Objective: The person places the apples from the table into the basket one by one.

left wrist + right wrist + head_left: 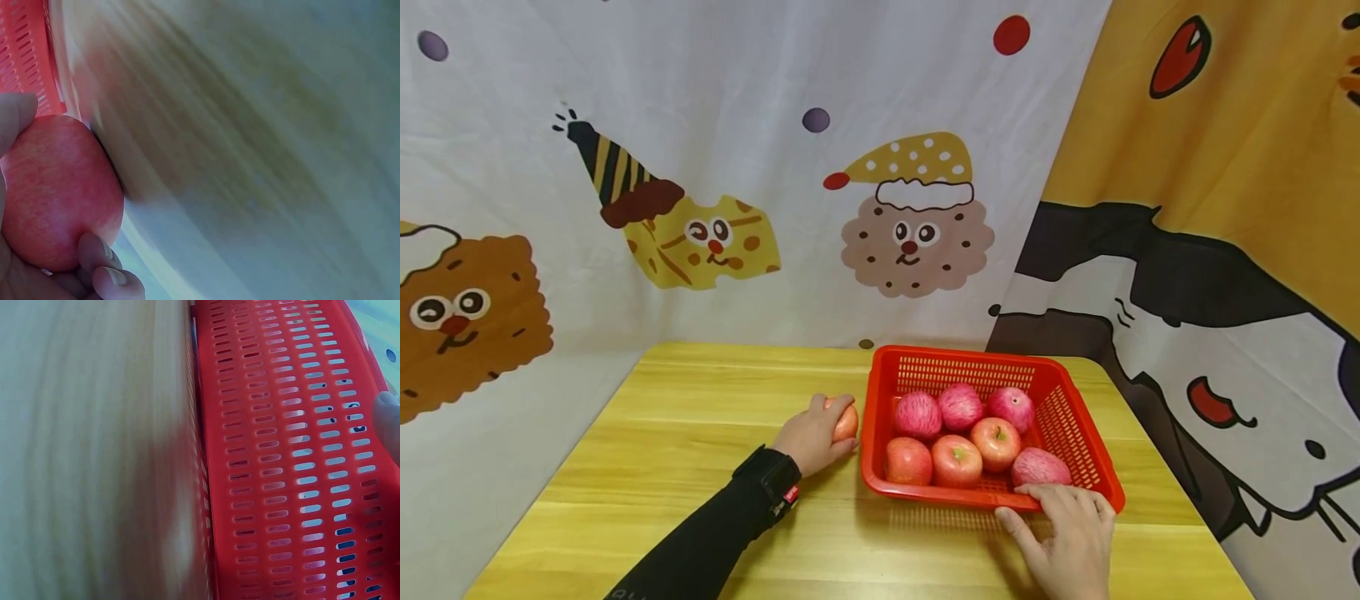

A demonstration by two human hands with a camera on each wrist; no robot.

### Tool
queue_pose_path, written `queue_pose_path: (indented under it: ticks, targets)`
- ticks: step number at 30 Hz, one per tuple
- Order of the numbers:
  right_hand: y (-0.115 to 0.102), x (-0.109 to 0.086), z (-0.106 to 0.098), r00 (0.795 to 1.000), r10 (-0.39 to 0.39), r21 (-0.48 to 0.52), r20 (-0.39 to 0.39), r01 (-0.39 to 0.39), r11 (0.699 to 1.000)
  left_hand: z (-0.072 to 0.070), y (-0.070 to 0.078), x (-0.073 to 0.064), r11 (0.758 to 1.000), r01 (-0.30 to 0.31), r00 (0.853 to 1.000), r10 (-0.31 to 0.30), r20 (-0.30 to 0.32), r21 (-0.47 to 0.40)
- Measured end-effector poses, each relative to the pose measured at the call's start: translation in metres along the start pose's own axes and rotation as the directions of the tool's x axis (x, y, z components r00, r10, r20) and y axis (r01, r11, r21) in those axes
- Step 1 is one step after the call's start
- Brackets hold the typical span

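My left hand (811, 442) grips a red apple (62, 194), its fingers and thumb around the fruit, just left of the red plastic basket (868, 433). Whether the apple touches the table is hard to tell. At the basket's front right, my right hand (1071, 537) holds the rim, fingers over the top and thumb (389, 415) on the outer side. Inside the basket are apples (957, 461) in the front and middle, and several streaky pink round fruits (961, 406), mostly along the back. One more pink fruit (1041, 468) lies near my right fingers.
A yellow wood-grain table (647, 467) carries the basket on its right half. Behind it hangs a white curtain (760, 83) with cartoon prints, and an orange cartoon cloth (1262, 150) hangs along the right side.
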State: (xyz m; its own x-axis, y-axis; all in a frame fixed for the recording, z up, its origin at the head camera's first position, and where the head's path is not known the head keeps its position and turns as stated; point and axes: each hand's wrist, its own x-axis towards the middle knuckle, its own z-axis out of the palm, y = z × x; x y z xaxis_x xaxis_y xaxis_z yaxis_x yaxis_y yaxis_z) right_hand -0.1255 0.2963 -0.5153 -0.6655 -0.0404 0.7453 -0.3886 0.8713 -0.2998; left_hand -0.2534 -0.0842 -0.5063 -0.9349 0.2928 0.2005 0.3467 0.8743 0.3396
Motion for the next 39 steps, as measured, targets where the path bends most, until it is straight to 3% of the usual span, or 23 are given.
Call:
queue_pose_path:
  ticks: [13, 25, 31, 34, 37, 39]
  targets:
    - [0.0, -0.001, 0.0, 1.0, 0.002, -0.001, 0.004, -0.002, 1.0, 0.002, -0.001, -0.002, 1.0, -0.011, 0.999, 0.01, -0.031, -0.018]
    - [0.0, 0.0, -0.001, 1.0, -0.001, 0.005, 0.01, 0.001, 1.0, -0.007, -0.011, -0.008, 0.995, 0.049, 0.998, -0.046, 0.039, -0.085]
    - [0.0, 0.003, 0.0, 1.0, -0.025, 0.01, -0.017, 0.025, 1.0, -0.026, -0.01, -0.008, 0.989, 0.085, 0.995, -0.09, -0.039, -0.12]
    - [0.0, 0.003, 0.0, 1.0, -0.02, 0.006, -0.009, 0.02, 1.0, -0.04, -0.003, -0.005, 0.978, 0.088, 0.988, -0.109, -0.107, -0.19]
    - [0.0, 0.002, -0.001, 1.0, -0.012, 0.005, 0.002, 0.012, 1.0, -0.052, 0.009, -0.002, 0.962, 0.04, 0.973, -0.098, -0.207, -0.269]
    - [0.001, 0.001, -0.001, 1.0, -0.006, 0.004, 0.008, 0.006, 1.0, -0.057, 0.02, 0.0, 0.95, -0.039, 0.96, -0.051, -0.276, -0.311]
